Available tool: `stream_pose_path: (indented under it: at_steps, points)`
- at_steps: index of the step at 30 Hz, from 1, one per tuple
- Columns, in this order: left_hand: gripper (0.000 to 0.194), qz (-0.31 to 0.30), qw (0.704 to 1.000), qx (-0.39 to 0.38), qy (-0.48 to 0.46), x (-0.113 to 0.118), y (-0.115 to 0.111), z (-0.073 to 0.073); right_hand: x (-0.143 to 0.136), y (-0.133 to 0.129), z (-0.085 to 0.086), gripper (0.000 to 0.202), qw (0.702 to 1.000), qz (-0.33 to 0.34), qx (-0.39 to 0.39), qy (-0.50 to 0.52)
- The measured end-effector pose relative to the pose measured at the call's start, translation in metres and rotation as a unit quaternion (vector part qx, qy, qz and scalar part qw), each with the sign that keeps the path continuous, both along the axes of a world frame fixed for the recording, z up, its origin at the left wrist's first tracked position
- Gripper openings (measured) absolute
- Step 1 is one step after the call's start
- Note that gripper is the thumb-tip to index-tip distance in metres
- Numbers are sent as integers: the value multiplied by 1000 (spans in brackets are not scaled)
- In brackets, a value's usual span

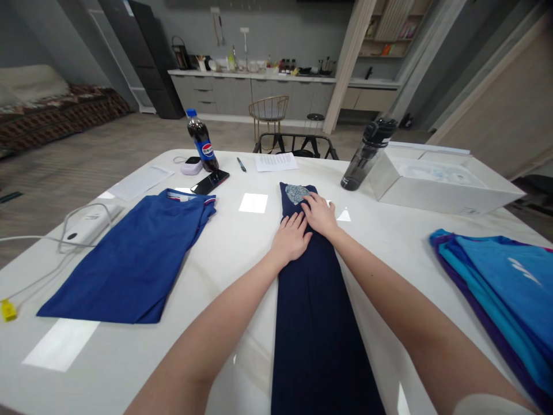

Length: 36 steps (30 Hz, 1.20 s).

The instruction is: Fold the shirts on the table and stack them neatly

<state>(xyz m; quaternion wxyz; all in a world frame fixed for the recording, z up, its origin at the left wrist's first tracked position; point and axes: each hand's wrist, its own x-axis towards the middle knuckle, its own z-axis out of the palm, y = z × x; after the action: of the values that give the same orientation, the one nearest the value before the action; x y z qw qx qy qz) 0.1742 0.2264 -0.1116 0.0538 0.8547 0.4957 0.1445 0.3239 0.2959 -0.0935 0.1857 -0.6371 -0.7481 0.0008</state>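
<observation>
A long navy garment (313,323), folded into a narrow strip, lies flat on the white table (233,271) and runs toward me past the bottom of the view. A grey patterned patch (296,194) shows at its far end. My left hand (291,237) rests flat on the left side of the cloth, fingers outstretched. Just beyond it on the right, my right hand (319,214) lies with its fingers spread on the fabric beside the patch. Neither hand grasps anything. I cannot tell exactly what kind of garment this is.
Left of me lie a folded blue shirt (138,259) and a white power strip (88,226) with cables. A cola bottle (202,141), phone (210,182), pen (241,165) and paper (276,162) sit farther back. Rightward are a dark bottle (365,155), white box (444,193) and stacked clothes (496,288).
</observation>
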Motion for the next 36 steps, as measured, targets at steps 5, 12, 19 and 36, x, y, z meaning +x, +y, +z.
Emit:
stream_pose_path:
  at_steps: [5,12,19,36]
  points:
    - [58,-4,1000,-10,2,2,2,3,20,-45,-12,53,996,-1,-93,-13]
    - [42,-49,998,32,-40,-15,-26,14,37,-105,-4,50,998,11,-68,-15]
    - [50,-228,973,-9,-22,-72,-132,21,55,-221,-2,41,988,141,-66,-21]
    - [62,-358,928,-104,14,-118,-261,55,97,-382,30,44,942,316,-108,43]
